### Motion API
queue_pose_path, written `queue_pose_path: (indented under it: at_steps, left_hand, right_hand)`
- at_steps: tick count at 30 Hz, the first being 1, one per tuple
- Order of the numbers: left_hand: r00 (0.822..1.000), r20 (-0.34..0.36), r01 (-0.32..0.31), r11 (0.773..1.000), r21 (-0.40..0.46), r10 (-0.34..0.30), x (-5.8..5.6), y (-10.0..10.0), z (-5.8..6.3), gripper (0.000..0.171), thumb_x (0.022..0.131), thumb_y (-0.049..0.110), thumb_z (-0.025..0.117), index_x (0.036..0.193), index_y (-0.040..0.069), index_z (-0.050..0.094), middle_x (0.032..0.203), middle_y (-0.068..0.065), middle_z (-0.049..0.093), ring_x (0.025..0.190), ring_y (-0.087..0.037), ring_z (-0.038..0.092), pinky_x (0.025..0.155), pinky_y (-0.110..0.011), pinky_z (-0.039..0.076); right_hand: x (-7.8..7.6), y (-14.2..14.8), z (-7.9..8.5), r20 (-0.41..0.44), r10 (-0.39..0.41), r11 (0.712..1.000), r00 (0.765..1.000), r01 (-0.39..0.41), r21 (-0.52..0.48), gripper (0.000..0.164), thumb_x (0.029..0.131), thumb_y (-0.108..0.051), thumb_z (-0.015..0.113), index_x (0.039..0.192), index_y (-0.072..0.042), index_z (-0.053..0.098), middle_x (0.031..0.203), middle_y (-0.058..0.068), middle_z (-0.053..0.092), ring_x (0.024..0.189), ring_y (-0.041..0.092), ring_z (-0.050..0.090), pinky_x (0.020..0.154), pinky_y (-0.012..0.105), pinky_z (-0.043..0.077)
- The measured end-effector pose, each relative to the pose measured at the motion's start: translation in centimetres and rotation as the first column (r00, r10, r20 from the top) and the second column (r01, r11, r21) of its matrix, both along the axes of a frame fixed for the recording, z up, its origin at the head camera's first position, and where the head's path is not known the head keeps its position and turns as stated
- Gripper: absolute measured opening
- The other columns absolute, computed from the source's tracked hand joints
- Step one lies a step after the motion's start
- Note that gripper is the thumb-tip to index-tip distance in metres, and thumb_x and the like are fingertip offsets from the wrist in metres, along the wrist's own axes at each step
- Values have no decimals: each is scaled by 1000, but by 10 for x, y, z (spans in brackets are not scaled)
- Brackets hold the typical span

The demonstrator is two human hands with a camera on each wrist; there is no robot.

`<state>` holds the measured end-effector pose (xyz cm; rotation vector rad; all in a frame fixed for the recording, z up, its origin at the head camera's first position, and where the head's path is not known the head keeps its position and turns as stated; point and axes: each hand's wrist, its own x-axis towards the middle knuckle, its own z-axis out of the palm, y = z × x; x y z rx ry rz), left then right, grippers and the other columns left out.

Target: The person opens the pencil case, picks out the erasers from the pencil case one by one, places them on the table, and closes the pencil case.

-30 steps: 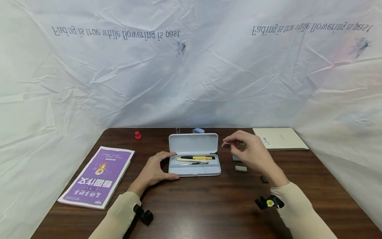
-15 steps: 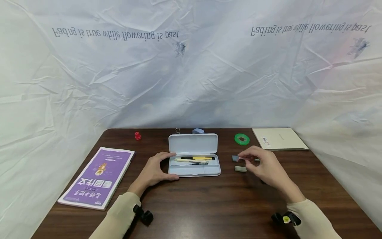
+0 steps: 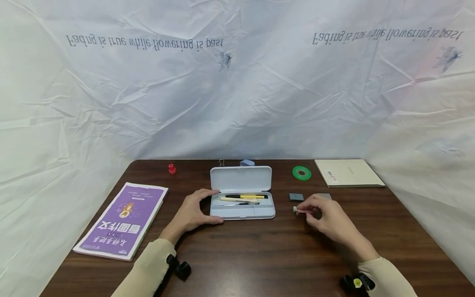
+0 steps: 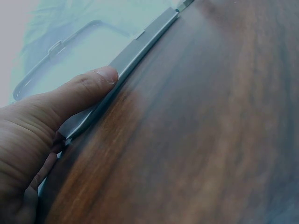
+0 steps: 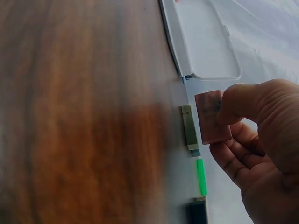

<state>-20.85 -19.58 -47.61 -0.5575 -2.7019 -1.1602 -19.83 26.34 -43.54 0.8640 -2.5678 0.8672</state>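
An open white pencil case point(image 3: 243, 212) holds several pens point(image 3: 246, 196), one of them yellow and black. My left hand point(image 3: 193, 209) grips its left end, thumb along the front edge and fingers at the back corner; the left wrist view shows the thumb point(image 4: 88, 86) against the rim. To the right of the case, my right hand point(image 3: 328, 214) pinches a flat pinkish block point(image 5: 208, 116), like an eraser, between thumb and fingers. A small grey-green block point(image 5: 188, 127) lies just beyond it, largely covered by the fingers in the head view.
Blue-grey block point(image 3: 296, 197), green tape roll point(image 3: 302, 173) and cream notebook point(image 3: 349, 172) lie at the right. A purple book point(image 3: 124, 220) is at the left, a red stopper-like piece point(image 3: 172, 168) at the back. Behind the lid are a binder clip point(image 3: 221, 162) and a blue object point(image 3: 247, 163).
My right hand has moved away from the case, down and to the right, with the pinkish block, uncovering the green tape roll. My left hand has stayed on the case.
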Motion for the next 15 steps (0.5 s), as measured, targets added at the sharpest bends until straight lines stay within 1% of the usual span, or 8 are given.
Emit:
queue_pose_path:
  at_steps: [5, 9, 15]
  left_hand:
    - [1000, -18, 6, 1000, -9, -6, 0, 1, 0, 93, 74, 53, 105, 154, 22, 69, 153, -5, 67, 147, -34, 58, 120, -63, 47]
    - [1000, -14, 3, 1000, -11, -4, -1, 1, 0, 93, 74, 52, 105, 154, 22, 69, 153, -6, 66, 147, -35, 58, 120, -63, 47]
    - [1000, -23, 7, 1000, -15, -8, -2, 1, -1, 92, 74, 53, 104, 154, 23, 69, 153, -5, 67, 147, -34, 59, 120, -63, 48]
  right_hand:
    - [0, 0, -4, 44, 3, 1000, 999, -4, 11, 39, 86, 13, 84, 106, -20, 83, 102, -12, 72, 86, 3, 64, 74, 26, 58]
    - [2, 1, -5, 82, 11, 1000, 997, -13, 14, 41, 86, 14, 84, 105, -22, 82, 102, -12, 71, 84, 3, 63, 72, 27, 57]
    - [4, 3, -3, 108, 58, 998, 992, -60, 21, 40, 88, 12, 86, 104, -25, 81, 104, -12, 72, 84, 3, 64, 70, 26, 58]
